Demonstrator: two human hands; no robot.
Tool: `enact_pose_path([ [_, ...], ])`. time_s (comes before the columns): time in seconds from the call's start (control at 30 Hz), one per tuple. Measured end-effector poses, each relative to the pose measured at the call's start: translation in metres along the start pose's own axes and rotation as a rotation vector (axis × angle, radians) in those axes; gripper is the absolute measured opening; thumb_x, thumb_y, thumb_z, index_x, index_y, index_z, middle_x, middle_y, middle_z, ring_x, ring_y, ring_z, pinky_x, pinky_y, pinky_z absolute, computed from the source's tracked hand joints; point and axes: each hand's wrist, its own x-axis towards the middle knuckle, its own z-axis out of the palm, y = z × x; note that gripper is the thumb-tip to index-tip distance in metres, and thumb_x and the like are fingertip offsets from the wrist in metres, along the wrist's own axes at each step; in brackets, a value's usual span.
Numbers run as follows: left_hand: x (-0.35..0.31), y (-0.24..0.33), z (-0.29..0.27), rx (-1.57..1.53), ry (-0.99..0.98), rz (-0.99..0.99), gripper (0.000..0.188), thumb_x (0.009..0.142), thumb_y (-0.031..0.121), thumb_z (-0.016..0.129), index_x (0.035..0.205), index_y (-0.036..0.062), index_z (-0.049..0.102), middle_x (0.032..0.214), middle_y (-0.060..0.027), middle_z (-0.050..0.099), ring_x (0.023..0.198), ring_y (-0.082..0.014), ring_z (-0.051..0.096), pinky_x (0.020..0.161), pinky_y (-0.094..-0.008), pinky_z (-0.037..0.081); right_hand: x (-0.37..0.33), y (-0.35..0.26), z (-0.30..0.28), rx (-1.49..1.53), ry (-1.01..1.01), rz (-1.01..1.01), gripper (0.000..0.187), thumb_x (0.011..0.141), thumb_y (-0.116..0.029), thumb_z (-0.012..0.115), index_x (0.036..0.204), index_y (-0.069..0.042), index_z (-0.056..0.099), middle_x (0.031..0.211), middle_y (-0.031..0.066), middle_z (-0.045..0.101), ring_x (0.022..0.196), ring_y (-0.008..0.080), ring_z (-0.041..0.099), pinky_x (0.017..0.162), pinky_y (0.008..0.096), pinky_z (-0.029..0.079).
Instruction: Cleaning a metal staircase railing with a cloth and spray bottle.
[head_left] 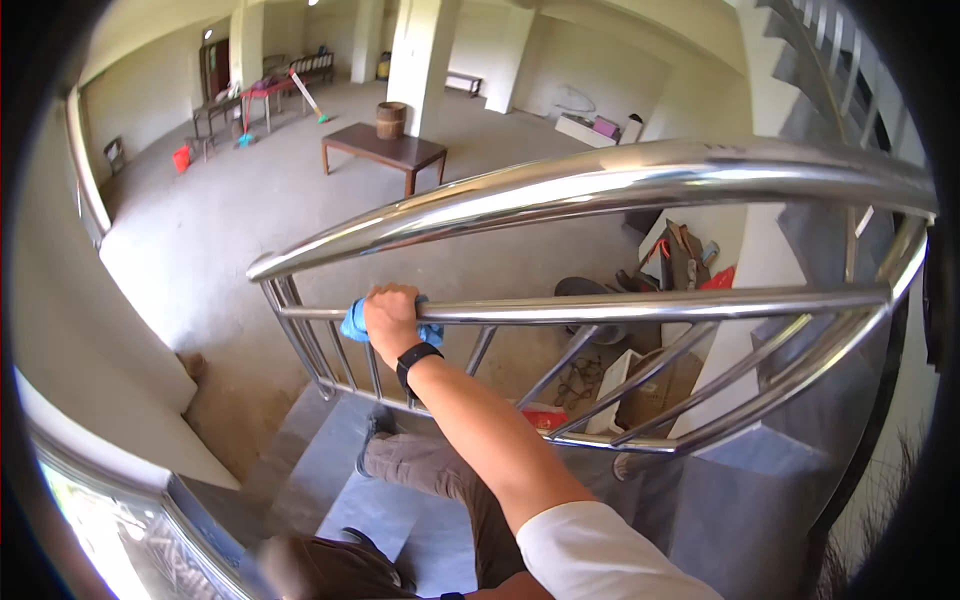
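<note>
My right hand [391, 312] is closed over a blue cloth [430, 330], which is wrapped round the middle rail [640, 306] of a shiny metal stair railing near its left end. A black band circles my right wrist, and the arm reaches across from the lower right in a white sleeve. Above the hand, the thick curved top handrail [580, 195] runs untouched. Of my other arm only a strip of forearm [515, 588] shows at the lower edge; my left hand is out of the picture.
Grey stair treads [430, 530] lie under my legs. Past the railing, a dark wooden table [385, 150] carries a wooden bucket [391, 120]. Boxes and bags [685, 255] crowd the floor behind the bars. A red bucket [181, 159] stands far left; more stairs [815, 240] rise at right.
</note>
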Motion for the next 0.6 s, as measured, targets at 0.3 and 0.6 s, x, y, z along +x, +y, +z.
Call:
enact_pose_path([
  [0.3, 0.014, 0.005, -0.005, 0.074, 0.103, 0.054, 0.028, 0.086, 0.037, 0.067, 0.084, 0.0094, 0.071, 0.076, -0.0140, 0.069, 0.073, -0.0377, 0.067, 0.065, -0.0472, 0.052, -0.070, 0.150, -0.083, 0.262, 0.304, -0.355, 0.019, 0.082, -0.015, 0.063, 0.098, -0.005, 0.061, 0.075, 0.0129, 0.060, 0.072, 0.0311, 0.063, 0.063, 0.0453, 0.050],
  [0.6, -0.013, 0.016, 0.000, 0.231, -0.031, -0.031, 0.030, 0.080, 0.035, 0.068, 0.078, 0.0060, 0.073, 0.076, -0.0177, 0.070, 0.072, -0.0368, 0.069, 0.065, -0.0471, 0.054, -0.153, 0.317, -0.353, -0.035, -0.198, 0.019, 0.054, 0.058, -0.010, 0.076, 0.109, -0.002, 0.059, 0.102, 0.0178, 0.062, 0.098, 0.0407, 0.058, 0.087, 0.0475, 0.046],
])
